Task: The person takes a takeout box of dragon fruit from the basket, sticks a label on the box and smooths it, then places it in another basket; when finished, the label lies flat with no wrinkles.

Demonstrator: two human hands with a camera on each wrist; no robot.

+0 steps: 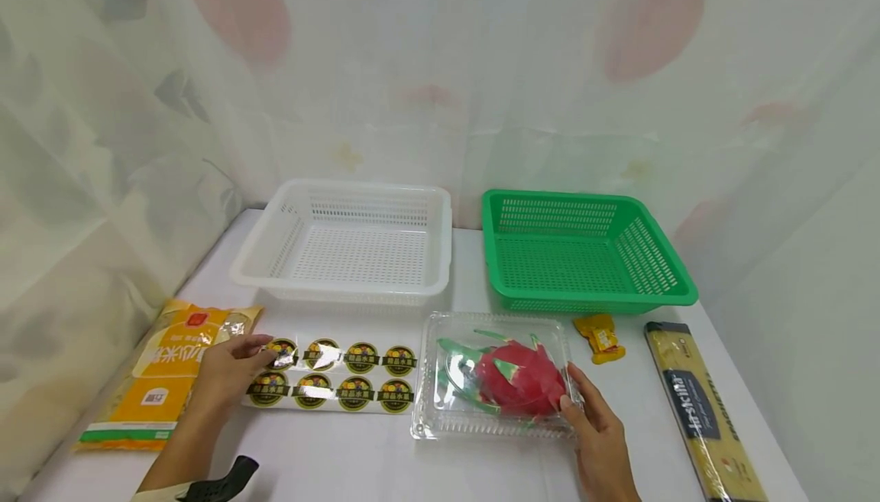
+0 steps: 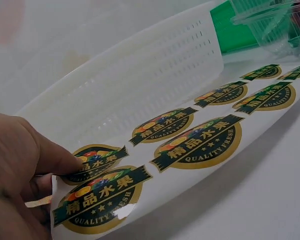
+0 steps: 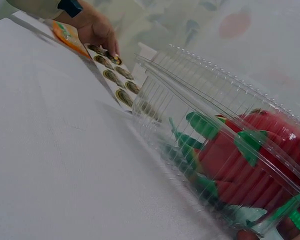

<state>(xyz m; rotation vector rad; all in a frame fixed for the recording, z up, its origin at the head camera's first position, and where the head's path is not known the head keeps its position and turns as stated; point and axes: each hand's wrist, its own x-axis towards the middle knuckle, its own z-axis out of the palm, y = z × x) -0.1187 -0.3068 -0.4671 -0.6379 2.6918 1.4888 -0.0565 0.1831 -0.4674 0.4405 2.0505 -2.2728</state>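
Note:
My left hand (image 1: pixel 230 370) pinches the left end of a sheet of round fruit stickers (image 1: pixel 330 374). In the left wrist view one finger lies on a corner sticker while others are tucked under the sheet (image 2: pixel 197 142). The black-and-gold stickers stand in two rows. Just right of the sheet is a clear plastic clamshell box (image 1: pixel 447 429), its lid down. Inside lies a red dragon fruit (image 1: pixel 525 380) with green leaf tips. My right hand (image 1: pixel 600 433) grips the box's right side, thumb toward the front; in the right wrist view only fingertips show at the bottom.
Behind stand a white basket (image 1: pixel 443 257) and a green basket (image 1: pixel 591 299). A yellow bag of grain (image 1: pixel 158 380) lies at the left. To the right are a small yellow packet (image 1: pixel 600 338) and a long spaghetti pack (image 1: pixel 701 410). Curtains (image 1: pixel 440 66) hang around the table.

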